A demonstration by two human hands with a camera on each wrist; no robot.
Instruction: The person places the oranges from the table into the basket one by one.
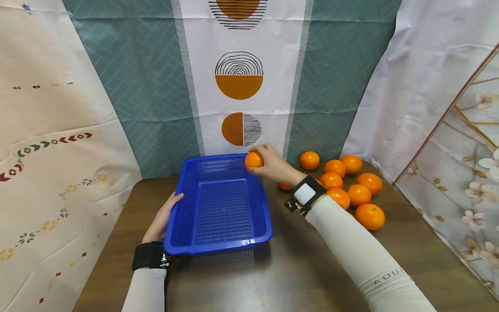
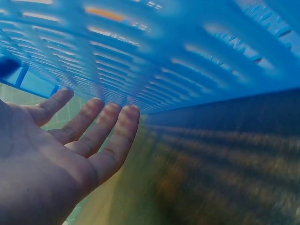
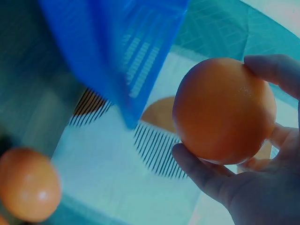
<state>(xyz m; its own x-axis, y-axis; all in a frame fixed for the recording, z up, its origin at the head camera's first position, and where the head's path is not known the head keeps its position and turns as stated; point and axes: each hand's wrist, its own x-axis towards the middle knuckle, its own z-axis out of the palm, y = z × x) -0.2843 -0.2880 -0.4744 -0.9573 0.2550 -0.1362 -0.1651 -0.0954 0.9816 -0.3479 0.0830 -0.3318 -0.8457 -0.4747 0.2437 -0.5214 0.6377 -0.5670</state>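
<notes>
A blue plastic basket (image 1: 222,249) with slotted walls stands on the brown table with nothing inside it. My left hand (image 1: 160,219) holds it at the left side, with a digit over the rim; in the left wrist view the fingers (image 2: 112,131) reach up to the outer wall. At the basket's far right corner, my right hand (image 1: 273,164) pinches an orange (image 1: 253,161) above the rim. In the right wrist view, fingers and thumb grip that orange (image 3: 222,110) from its sides, near the basket wall (image 3: 108,56).
Several oranges (image 1: 358,195) lie loose on the table (image 1: 312,268) to the right, partly hidden behind my right forearm. A patterned cloth (image 1: 241,125) hangs behind the table. Light cloths (image 1: 50,130) border the left and right sides.
</notes>
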